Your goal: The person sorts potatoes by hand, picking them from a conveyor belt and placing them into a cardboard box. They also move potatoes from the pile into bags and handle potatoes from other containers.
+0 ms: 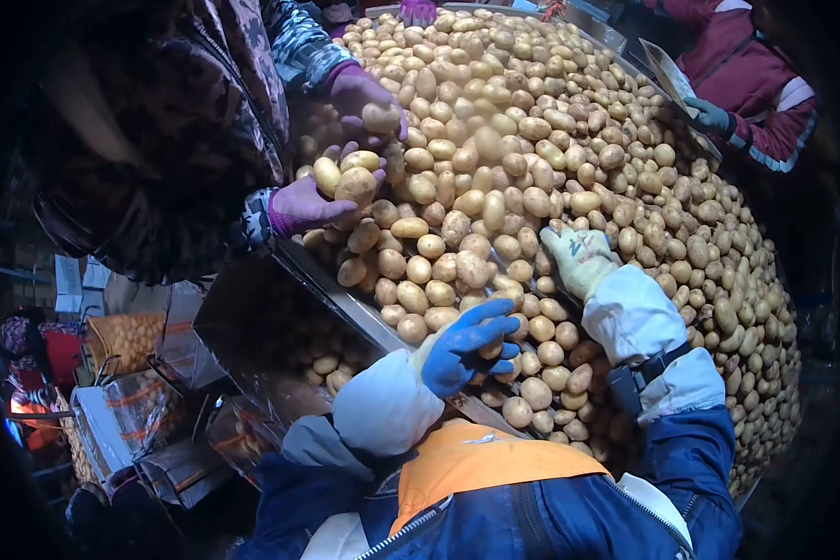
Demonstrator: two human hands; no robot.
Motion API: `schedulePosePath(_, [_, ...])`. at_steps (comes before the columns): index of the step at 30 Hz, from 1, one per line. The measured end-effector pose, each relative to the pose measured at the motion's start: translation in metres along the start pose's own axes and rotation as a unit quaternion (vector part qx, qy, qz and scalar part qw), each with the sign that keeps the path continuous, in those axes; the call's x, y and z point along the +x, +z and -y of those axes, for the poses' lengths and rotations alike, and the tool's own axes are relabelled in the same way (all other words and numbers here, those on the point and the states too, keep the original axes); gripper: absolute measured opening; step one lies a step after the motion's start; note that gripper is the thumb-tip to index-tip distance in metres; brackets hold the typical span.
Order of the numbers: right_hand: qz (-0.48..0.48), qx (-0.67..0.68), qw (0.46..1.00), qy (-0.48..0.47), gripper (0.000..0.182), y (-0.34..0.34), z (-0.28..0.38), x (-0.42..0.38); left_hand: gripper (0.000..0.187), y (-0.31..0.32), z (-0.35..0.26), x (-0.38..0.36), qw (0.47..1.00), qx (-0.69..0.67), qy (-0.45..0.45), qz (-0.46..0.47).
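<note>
A broad heap of potatoes (pixel 625 196) fills the table in front of me. My left hand (pixel 465 347), in a blue glove, is at the heap's near edge by the metal rim (pixel 355 313). Its fingers are bent around a potato (pixel 491 349), which shows between them. Farther in, my right hand (pixel 579 257) rests on the potatoes in a pale glove with its back turned up. The fingertips point down into the heap, and whatever lies beneath them is hidden.
On the left a co-worker in purple gloves (pixel 308 203) holds several potatoes. Another person in a maroon jacket (pixel 742 84) stands at the far right with a flat board (pixel 667 75). A dark chute (pixel 261 317) drops beside the rim. Sacks of potatoes (pixel 126 341) stand lower left.
</note>
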State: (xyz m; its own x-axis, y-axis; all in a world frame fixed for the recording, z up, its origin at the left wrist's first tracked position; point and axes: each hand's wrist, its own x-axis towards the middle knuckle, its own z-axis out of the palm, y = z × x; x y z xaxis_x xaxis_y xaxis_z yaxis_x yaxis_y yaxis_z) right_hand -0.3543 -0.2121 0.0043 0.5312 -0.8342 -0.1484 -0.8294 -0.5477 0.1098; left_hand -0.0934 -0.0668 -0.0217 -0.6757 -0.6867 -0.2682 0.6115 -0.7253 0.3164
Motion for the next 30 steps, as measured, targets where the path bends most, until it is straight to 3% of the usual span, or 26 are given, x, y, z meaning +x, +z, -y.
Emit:
schedulePosePath(2, [-0.003, -0.007, 1.0, -0.017, 0.031, -0.004, -0.009, -0.005, 0.068, 0.012, -0.005, -0.005, 0.996, 0.06, 0.009, -0.07])
schedulePosePath(5, [-0.028, 0.102, 0.993, 0.057, 0.036, 0.0, -0.014, -0.018, 0.07, 0.02, -0.011, -0.009, 0.989, 0.077, 0.036, -0.121])
schedulePosePath(8, [-0.05, 0.099, 0.991, 0.071, 0.033, -0.01, -0.001, -0.03, 0.07, 0.013, -0.01, -0.005, 0.994, -0.001, 0.049, -0.1])
schedulePosePath(12, [-0.107, 0.172, 0.973, 0.106, 0.056, -0.021, 0.02, -0.022, 0.06, 0.005, -0.005, -0.003, 0.996, 0.002, 0.062, -0.063])
schedulePosePath(13, [-0.058, 0.212, 0.966, 0.134, 0.074, -0.022, 0.027, -0.016, 0.06, 0.002, -0.006, -0.003, 0.996, 0.002, 0.062, -0.063])
schedulePosePath(16, [-0.126, 0.257, 0.947, 0.146, 0.073, 0.014, 0.038, 0.017, 0.058, 0.001, -0.012, -0.001, 0.997, -0.049, 0.019, -0.06])
schedulePosePath(17, [-0.053, 0.271, 0.943, 0.188, 0.073, 0.013, 0.04, 0.027, 0.058, 0.008, -0.015, -0.002, 0.996, -0.053, 0.016, -0.073])
schedulePosePath(21, [-0.015, 0.23, 0.938, 0.258, 0.068, -0.004, 0.05, 0.054, 0.063, 0.014, -0.019, -0.004, 0.994, -0.057, 0.007, -0.091])
schedulePosePath(24, [-0.056, 0.168, 0.968, 0.18, 0.069, -0.017, 0.053, 0.053, 0.078, -0.002, -0.017, -0.005, 0.996, -0.062, 0.004, -0.071])
schedulePosePath(26, [-0.08, 0.148, 0.975, 0.143, 0.07, -0.027, 0.061, 0.058, 0.078, -0.003, -0.018, -0.006, 0.996, -0.057, 0.005, -0.07])
schedulePosePath(28, [-0.046, 0.096, 0.989, 0.098, 0.07, -0.029, 0.066, 0.072, 0.078, 0.001, -0.018, -0.005, 0.996, -0.051, 0.004, -0.067])
schedulePosePath(30, [-0.038, 0.071, 0.992, 0.095, 0.062, -0.025, 0.061, 0.086, 0.064, 0.007, -0.018, -0.006, 0.996, -0.056, 0.006, -0.075])
